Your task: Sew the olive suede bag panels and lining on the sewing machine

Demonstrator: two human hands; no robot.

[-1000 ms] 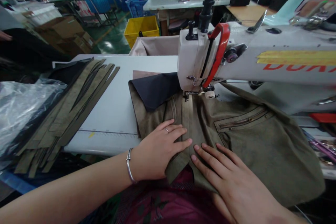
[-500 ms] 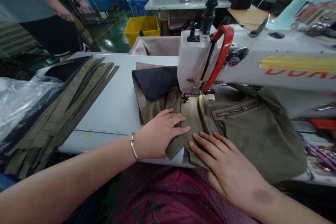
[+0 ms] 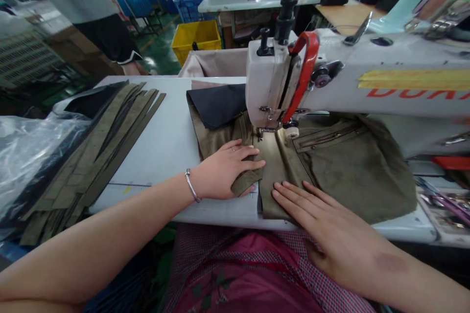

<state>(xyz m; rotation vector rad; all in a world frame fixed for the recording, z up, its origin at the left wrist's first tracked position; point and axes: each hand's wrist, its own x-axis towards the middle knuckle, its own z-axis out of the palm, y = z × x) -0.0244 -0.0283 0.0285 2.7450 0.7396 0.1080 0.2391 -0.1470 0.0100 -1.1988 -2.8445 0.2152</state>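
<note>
Olive fabric [image 3: 352, 171] with a zipper [image 3: 321, 141] lies under the head of a white sewing machine [image 3: 264, 83]. My left hand [image 3: 227, 168] rests with spread fingers on the fabric's left part, beside the presser foot [image 3: 260, 134]; a small flap of fabric shows between thumb and fingers. My right hand [image 3: 319, 215] lies flat on the fabric's front edge, fingers stretched toward the machine. A dark blue piece [image 3: 220, 105] is folded over the olive fabric at the back left.
Olive strips [image 3: 99, 151] lie in a pile on the left of the white table [image 3: 147, 142], next to clear plastic [image 3: 36, 146]. Behind stand a yellow bin [image 3: 196, 39] and blue baskets [image 3: 191, 7]. A person [image 3: 106, 34] is at the back left.
The fabric's near end has moved away from me, toward the machine. My left hand has shifted slightly forward, and my right hand a little to the right. The person behind has changed position.
</note>
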